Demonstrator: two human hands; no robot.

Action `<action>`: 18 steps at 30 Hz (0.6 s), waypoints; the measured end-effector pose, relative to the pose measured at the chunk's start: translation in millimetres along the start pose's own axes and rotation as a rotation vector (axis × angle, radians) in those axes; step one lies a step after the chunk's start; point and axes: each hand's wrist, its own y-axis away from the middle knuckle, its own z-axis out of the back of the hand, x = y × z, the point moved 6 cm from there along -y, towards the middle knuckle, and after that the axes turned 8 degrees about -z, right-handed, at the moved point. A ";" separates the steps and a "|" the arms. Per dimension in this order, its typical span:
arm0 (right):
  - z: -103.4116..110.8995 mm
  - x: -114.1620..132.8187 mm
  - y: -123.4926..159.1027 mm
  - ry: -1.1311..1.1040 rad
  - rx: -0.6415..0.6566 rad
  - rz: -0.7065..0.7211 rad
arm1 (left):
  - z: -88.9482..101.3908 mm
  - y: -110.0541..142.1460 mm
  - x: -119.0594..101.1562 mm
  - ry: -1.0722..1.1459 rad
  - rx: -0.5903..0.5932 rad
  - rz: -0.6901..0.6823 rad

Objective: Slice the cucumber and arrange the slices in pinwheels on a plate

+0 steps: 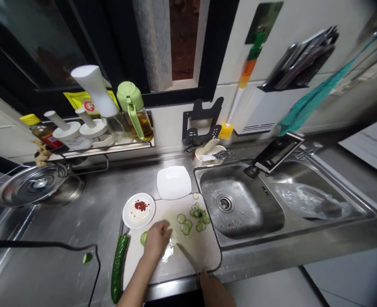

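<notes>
My left hand (pixel 157 239) is over the white cutting board (pixel 204 251), its fingers curled together and pointing down. What they hold, if anything, is hidden. A pale green cucumber slice or cut end (pixel 143 238) shows just left of that hand. My right hand (pixel 213 291), at the board's front edge, grips a kitchen knife (pixel 188 258) whose blurred blade slants toward the left fingers. Thin cucumber slices (pixel 185 227) lie flat to the right of the left hand, and a heap of several more (pixel 200 216) sits farther right. A whole cucumber (pixel 119 268) rests along the board's left edge.
A white lid-like plate (pixel 127 218) bears chopped red bits. Behind the board is a white square dish (pixel 174 182). The steel sink (pixel 239 209) adjoins on the right. A cucumber end (pixel 87 258) lies left, with a lidded pot (pixel 75 187) and seasoning rack (pixel 111 149) beyond.
</notes>
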 end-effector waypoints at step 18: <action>-1.1 -0.3 -0.2 -0.012 0.025 -0.030 | -52.3 -23.4 -28.4 0.050 0.101 -0.021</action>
